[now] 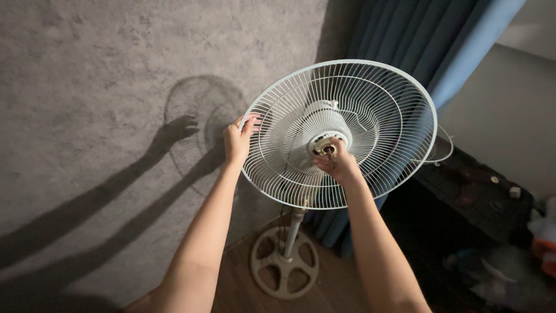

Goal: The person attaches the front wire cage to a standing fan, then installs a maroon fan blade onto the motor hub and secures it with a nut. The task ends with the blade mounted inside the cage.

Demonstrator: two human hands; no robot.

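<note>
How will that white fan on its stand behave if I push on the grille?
Probably top-heavy: the wide wire grille sits on a thin pole over a small round base, so it may tip. The thin wires likely flex slightly.

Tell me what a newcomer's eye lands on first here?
The round white fan guard, bladeless on a pedestal stand in mid-frame, draws the eye first. The left hand holds its rim while the right hand works at the central motor hub. Left of them, arm shadows cross the grey wall.
</note>
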